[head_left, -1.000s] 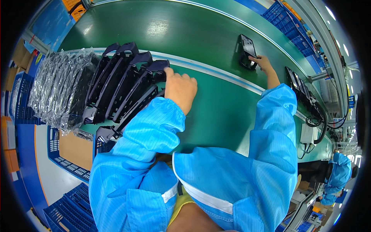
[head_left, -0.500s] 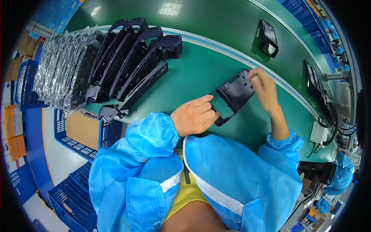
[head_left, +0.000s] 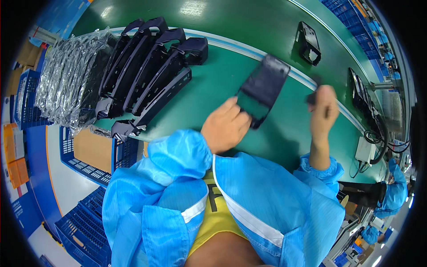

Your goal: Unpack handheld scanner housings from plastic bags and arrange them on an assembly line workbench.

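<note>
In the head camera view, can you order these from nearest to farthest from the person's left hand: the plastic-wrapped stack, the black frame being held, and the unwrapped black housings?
From the left hand:
1. Black frame: in its grasp.
2. Unwrapped black housings: up and to the left.
3. Plastic-wrapped stack: farther left, beyond the housings.

Frame (head_left: 267,80) right of housing row (head_left: 144,75)

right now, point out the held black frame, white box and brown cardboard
Black frame (head_left: 265,83): head view, its solid panel.
White box (head_left: 365,150): head view, its broad face.
Brown cardboard (head_left: 93,150): head view, its flat surface.
</note>
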### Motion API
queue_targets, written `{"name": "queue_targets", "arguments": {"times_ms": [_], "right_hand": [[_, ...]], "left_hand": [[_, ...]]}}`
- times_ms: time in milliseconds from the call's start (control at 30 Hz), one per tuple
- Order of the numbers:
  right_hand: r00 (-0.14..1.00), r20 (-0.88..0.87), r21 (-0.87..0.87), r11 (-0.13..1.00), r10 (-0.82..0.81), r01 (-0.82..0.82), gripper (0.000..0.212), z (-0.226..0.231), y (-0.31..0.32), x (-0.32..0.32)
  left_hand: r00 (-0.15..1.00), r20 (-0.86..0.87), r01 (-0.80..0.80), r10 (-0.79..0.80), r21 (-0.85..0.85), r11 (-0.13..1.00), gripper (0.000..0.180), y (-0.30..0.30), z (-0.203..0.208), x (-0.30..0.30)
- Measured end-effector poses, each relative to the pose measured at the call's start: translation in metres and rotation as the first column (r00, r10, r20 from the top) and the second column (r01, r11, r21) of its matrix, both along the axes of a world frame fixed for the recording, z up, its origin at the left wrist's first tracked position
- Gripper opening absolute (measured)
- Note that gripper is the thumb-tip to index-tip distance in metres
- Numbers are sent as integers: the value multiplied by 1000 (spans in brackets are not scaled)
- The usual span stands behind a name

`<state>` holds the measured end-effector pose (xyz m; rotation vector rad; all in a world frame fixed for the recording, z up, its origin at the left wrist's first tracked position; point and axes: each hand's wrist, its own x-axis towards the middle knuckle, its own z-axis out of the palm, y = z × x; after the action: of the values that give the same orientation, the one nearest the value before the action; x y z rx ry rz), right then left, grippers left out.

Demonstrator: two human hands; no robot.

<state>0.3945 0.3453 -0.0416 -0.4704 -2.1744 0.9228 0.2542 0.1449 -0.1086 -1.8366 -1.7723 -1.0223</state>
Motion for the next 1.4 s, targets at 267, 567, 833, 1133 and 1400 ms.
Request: {"name": "queue_targets", "arguments": {"times_ms": [267,567,833,1133,1400], "right_hand": [[956,101,-520,805,-276,287,33,-76,-7,34],[934,100,-253,899,-344,358,27,-100,-24,27],[987,79,-378,912,-140,159,30,-90,-21,35],[774,305,-416,809,555,-416,41,-49,-18,-203],[941,216,86,955,260,-284,28,15,12,-122]], "left_hand": [[950,-245,-178,194,87,980,18,179,0,-90],[955,-174,-269,239,-175,947,14,247,-53,-89],[984,-71,-179,164,-428,886,58,84,47,-23],[624,-195,-775,757,-280,567,51,-57,22,-78],[683,-130,-725,719,-237,646,23,-65,43,-76]]}}
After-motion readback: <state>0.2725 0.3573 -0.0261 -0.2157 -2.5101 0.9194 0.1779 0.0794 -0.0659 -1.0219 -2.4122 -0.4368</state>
